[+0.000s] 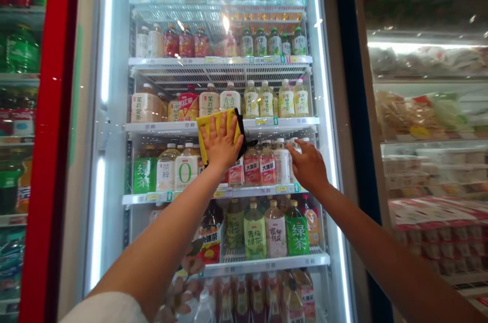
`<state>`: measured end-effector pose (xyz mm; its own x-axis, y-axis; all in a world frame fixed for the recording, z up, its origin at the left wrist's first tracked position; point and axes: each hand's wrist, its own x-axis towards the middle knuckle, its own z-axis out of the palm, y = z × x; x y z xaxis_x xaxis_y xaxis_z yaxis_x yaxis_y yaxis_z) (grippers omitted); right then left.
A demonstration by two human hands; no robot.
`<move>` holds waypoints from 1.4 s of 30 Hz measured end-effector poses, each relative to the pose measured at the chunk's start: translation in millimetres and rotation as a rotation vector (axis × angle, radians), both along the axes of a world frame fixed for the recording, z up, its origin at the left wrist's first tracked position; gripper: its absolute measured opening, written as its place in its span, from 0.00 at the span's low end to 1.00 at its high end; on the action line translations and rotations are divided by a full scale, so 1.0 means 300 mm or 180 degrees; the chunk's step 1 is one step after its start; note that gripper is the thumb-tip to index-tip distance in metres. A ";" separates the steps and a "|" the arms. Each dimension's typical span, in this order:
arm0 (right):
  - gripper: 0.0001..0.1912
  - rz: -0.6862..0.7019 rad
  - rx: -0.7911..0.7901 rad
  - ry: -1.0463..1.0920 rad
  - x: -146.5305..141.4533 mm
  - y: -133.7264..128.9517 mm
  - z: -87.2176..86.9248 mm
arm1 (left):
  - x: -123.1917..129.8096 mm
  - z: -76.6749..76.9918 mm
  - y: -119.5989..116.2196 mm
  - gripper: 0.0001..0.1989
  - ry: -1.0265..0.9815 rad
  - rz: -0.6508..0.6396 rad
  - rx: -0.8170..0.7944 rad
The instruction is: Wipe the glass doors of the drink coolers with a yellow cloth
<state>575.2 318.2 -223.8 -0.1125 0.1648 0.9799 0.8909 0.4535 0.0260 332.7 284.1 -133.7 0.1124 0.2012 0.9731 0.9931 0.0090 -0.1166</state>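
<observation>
My left hand (220,141) presses a yellow cleaning cloth (206,132) with black edging flat against the glass door (224,71) of an upright drinks fridge. The fingers are spread over the cloth, and a dark loop or corner sticks out to its right. To the right, my right hand (310,165) is raised at the glass with nothing visible in it. Its index finger is stretched forward and the other fingers are partly bent. Whether its fingertips touch the glass cannot be told. Behind both hands stand bottled teas (251,165) on a shelf.
Several lit shelves of bottles fill the fridge, with price strips (267,191) along their edges. At left, a red frame (46,160) borders another drinks fridge. A dark blue post (358,84) separates a chilled display of packaged food (419,114) at right.
</observation>
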 end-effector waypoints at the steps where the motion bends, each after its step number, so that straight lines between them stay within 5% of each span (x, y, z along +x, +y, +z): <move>1: 0.29 0.0032 0.0015 0.0011 -0.015 -0.002 0.009 | -0.010 -0.040 -0.003 0.32 0.0012 0.0007 -0.0003; 5: 0.32 0.0350 0.0152 -0.0157 -0.094 0.003 0.068 | 0.031 -0.114 0.013 0.31 0.0691 -0.0069 -0.0224; 8: 0.33 0.0556 0.0227 -0.0216 -0.134 0.029 0.098 | 0.040 -0.037 0.026 0.31 0.1039 -0.0107 -0.0267; 12: 0.37 0.0664 0.0338 -0.0244 -0.136 0.077 0.080 | -0.077 0.061 0.007 0.31 0.0638 -0.0079 -0.0056; 16: 0.36 0.0552 0.0424 -0.0136 -0.156 0.070 0.061 | -0.197 -0.022 -0.021 0.32 -0.0035 0.0004 0.0273; 20: 0.29 0.0418 0.0481 -0.0110 -0.255 0.012 0.082 | -0.182 -0.110 -0.024 0.32 0.0518 0.0021 0.0010; 23: 0.28 0.0470 0.0512 -0.0163 -0.333 -0.008 0.091 | -0.176 -0.053 -0.027 0.32 0.1019 -0.0002 -0.0215; 27: 0.31 0.0520 0.0543 -0.0129 -0.367 0.012 0.067 | -0.296 0.044 -0.056 0.32 0.0573 0.0043 -0.0039; 29: 0.35 0.0539 0.0545 -0.0124 -0.368 0.021 0.043 | -0.378 0.018 -0.076 0.32 0.0146 0.0052 0.0206; 31: 0.36 0.0494 0.0523 -0.0075 -0.379 0.015 0.018 | -0.436 -0.060 -0.092 0.32 -0.0047 0.0063 0.0314; 34: 0.31 0.0388 0.0519 -0.0080 -0.433 -0.020 -0.008 | -0.453 -0.183 -0.107 0.32 0.0267 0.0100 0.0066; 36: 0.28 0.0346 0.0528 -0.0164 -0.486 -0.052 -0.014 | -0.434 -0.200 -0.110 0.32 0.0627 0.0084 -0.0147; 42: 0.25 0.0274 0.0448 -0.0210 -0.588 -0.120 0.005 | -0.489 0.027 -0.131 0.33 0.0565 0.0019 -0.0157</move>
